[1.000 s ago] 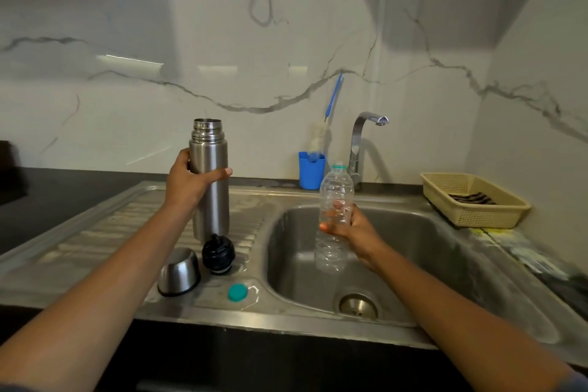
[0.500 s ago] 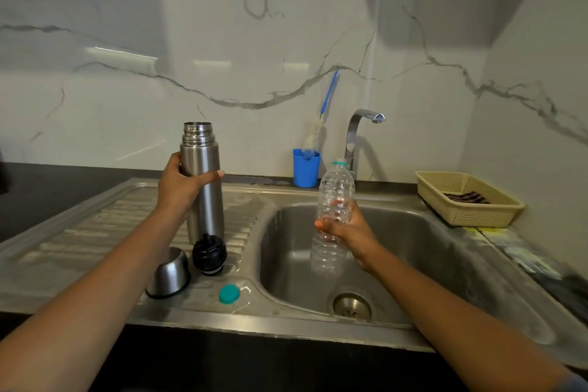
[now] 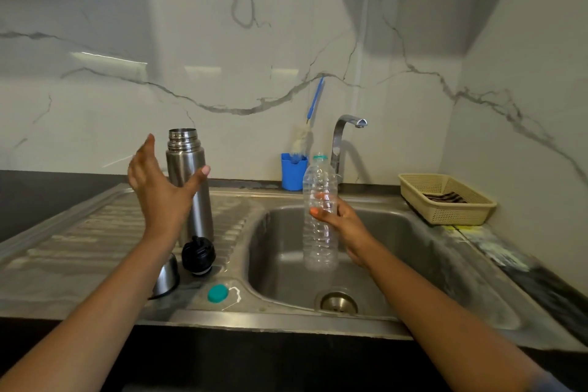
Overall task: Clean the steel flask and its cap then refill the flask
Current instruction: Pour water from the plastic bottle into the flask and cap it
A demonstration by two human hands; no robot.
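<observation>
**Two hands, one load: steel flask [image 3: 187, 165] upright beside the empty L hand [image 3: 159, 197]**

L hand: wide open, fingers straight and splayed, holding nothing. Flask stands on the drainboard [image 3: 79, 245] just on the thumb side of that palm. Thumb tip crosses in front of the flask body; contact y/n cannot tell. Long axis vertical, mouth uncapped and facing up, about level w/ the L fingertips.

R hand [image 3: 342, 223]: fingers wrapped round the mid-body of a clear plastic bottle [image 3: 319, 188], held upright over the sink basin [image 3: 413, 251]. No cap on its neck. Water level not readable; looks near empty.

Below the L wrist: black stopper [image 3: 199, 254] at the flask's foot, steel cup-cap [image 3: 165, 277] partly hidden by the forearm. Teal cap [image 3: 218, 293] on the sink rim, nearer the body than both.

Beyond the R grip: tap [image 3: 348, 122], brush [image 3: 302, 140] in a blue holder [image 3: 293, 173].

Key relation: flask mouth lies to the L of the R grip, across the basin edge and a bit higher than the bottle's neck. L hand is far nearer the flask.

Judgement: reads as the refill stage. A pour would need the R hand to carry the bottle L-ward and tip the neck over the mouth, w/ the L hand closing round the flask first. Risk: tall unheld flask on a ribbed board, narrow mouth, so a nudge could topple it or cause a spill.
</observation>
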